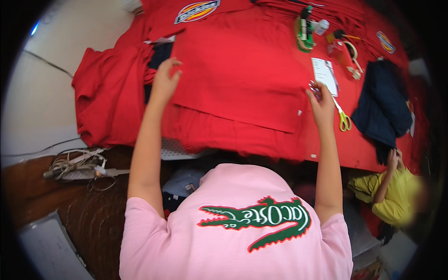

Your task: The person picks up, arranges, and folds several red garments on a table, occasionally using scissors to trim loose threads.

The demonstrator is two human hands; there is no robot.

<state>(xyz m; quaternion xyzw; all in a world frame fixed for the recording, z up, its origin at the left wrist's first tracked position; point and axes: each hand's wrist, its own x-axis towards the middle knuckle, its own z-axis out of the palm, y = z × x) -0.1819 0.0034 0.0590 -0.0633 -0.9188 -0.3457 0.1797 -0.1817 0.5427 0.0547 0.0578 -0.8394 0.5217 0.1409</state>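
Note:
A red piece of fabric (238, 74) lies spread flat before me, over more red cloth. My left hand (167, 79) is beside its left edge, thumb and fingers apart, holding nothing that I can see. By its right edge, my right hand (322, 105) is closed on a small shiny thing (315, 90), too small to make out its kind. Just past that hand lies a white printed paper sheet (324, 72). Scissors with yellow handles (344, 121) rest on the red table to the right, blades toward the hand.
A green tape dispenser (304, 32), a small white bottle (321, 26) and a tape roll (351, 50) stand at the back right. Dark blue garments (383, 102) lie at right, where a person in yellow (396, 198) works. Red fabric (109, 93) piles up at left; tangled cables (81, 165) lie below.

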